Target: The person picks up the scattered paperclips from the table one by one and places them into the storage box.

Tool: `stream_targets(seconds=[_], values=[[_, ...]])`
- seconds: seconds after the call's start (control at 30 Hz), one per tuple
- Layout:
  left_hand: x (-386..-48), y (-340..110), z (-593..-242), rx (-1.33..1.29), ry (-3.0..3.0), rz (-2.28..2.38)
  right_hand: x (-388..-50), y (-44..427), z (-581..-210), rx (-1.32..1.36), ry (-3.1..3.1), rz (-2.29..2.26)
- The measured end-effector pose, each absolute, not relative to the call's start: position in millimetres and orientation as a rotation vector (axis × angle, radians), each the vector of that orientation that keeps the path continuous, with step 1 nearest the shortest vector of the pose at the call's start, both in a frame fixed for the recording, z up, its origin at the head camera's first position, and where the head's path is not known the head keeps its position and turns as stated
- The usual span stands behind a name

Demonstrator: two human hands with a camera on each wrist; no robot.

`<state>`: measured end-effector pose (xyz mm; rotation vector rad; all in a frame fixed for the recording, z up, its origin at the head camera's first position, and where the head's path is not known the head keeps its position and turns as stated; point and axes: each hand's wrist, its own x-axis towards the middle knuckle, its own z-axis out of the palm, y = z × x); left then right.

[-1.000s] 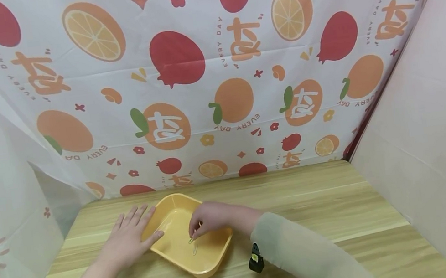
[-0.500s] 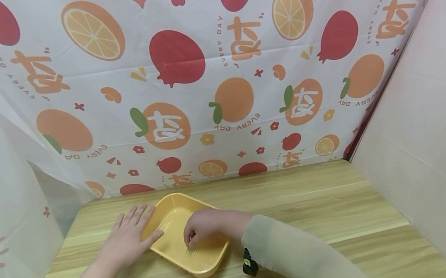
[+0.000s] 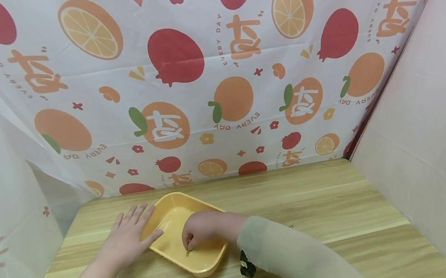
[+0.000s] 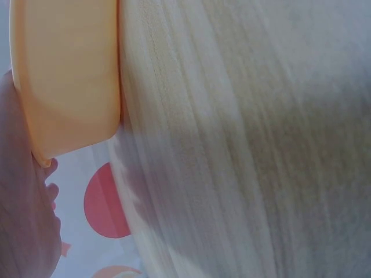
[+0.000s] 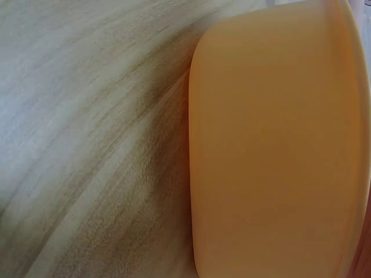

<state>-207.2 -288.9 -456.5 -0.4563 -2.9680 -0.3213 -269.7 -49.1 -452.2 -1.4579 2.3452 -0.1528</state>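
Reaching over the right rim of the yellow, rounded-rectangular plastic tray [image 3: 171,227] with the right hand [image 3: 204,227], grip drawn together in what looks like a pinch on a small, thin, greenish looped clip [image 3: 188,253] on the tray's floor, toward its near end. Lying directly below those fingertips, just left of a second small looped clip [image 3: 194,251], with long axis too small to tell. Resting at the tray's left rim with the left hand [image 3: 130,240], fingers apart, farther from both clips.

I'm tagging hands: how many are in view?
2: the left hand at the rim of the yellow tray, and the right hand reaching inside it. Neither is hidden.
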Motion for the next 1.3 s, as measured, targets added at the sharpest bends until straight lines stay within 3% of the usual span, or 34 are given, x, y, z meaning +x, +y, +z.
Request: stream_targets(seconds=[0.73, 1.3], values=[[-208, -288, -457, -0.458, -2.967, -0.321, -273, -40, -452, -1.4, 2.342, -0.282], [-208, -288, -457, -0.456, -2.964, -0.336, -280, -15, -424, -1.499, 2.398, -0.347]])
